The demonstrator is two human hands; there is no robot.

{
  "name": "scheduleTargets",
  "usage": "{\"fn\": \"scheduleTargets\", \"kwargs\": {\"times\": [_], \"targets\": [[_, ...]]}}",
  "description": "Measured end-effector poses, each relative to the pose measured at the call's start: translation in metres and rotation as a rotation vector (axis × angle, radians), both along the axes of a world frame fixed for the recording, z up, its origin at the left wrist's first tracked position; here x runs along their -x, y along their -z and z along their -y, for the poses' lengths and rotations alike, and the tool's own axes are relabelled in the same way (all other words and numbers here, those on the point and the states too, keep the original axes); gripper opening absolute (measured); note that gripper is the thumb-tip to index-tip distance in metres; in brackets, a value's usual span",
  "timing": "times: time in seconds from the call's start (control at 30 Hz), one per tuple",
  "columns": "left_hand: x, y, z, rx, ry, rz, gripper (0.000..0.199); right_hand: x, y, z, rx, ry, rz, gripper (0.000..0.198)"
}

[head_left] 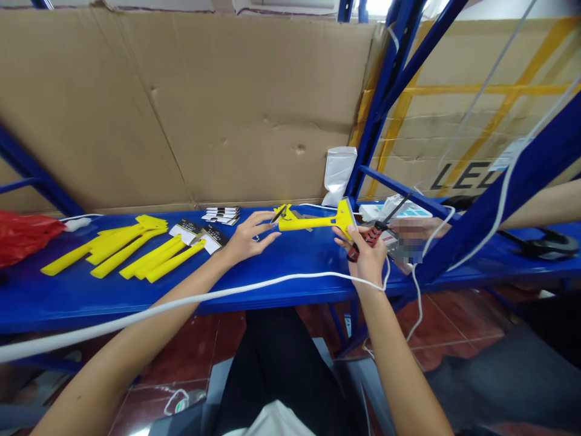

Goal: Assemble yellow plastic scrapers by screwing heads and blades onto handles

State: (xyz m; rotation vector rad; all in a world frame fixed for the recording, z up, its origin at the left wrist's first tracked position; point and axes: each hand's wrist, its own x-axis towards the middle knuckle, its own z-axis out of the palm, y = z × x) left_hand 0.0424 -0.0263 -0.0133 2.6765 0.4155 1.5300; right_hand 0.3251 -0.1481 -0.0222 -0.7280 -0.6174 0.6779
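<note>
My right hand (pixel 365 257) is closed around a screwdriver (pixel 370 239) with a red and black handle, its shaft pointing up to the right. The same hand holds a yellow scraper (pixel 313 224) by its wide head, with a metal edge on the right. The scraper's handle runs left towards my left hand (pixel 249 236). That hand has its thumb and fingers apart around the handle's end. A small dark piece (pixel 278 214) shows at its fingertips; I cannot tell whether they touch it. More yellow parts (pixel 287 211) lie just behind.
Several yellow scrapers (pixel 122 242) lie on the blue bench (pixel 272 284) at left, some with black and white cards (pixel 213 239). Stacked cards (pixel 221 215) sit behind. A white cable (pixel 195 297) crosses in front. Blue posts (pixel 381 103) stand right; beyond is another person's arm (pixel 512 209).
</note>
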Motion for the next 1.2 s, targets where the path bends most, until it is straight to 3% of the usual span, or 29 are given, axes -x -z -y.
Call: {"fn": "scheduleTargets", "kwargs": {"times": [0.2, 0.47, 0.7, 0.87, 1.07, 1.2], "targets": [[-0.004, 0.000, 0.004, 0.033, 0.094, 0.015, 0.023, 0.002, 0.002, 0.001, 0.020, -0.051, 0.027, 0.056], [0.003, -0.008, -0.002, 0.258, -0.059, 0.315, 0.021, 0.007, -0.002, 0.006, 0.079, -0.170, 0.071, 0.060], [0.010, -0.013, -0.006, 0.393, -0.011, 0.347, 0.022, 0.019, 0.002, 0.005, 0.151, -0.269, 0.123, 0.059], [0.011, -0.011, -0.009, 0.413, 0.026, 0.333, 0.024, 0.021, 0.004, 0.002, 0.113, -0.180, 0.097, 0.059], [0.014, -0.005, -0.016, 0.443, 0.043, 0.353, 0.033, 0.018, 0.003, 0.000, -0.018, 0.095, -0.022, 0.054], [0.014, -0.009, -0.012, 0.283, -0.006, 0.285, 0.032, 0.016, 0.001, 0.000, -0.076, 0.209, -0.094, 0.053]]}}
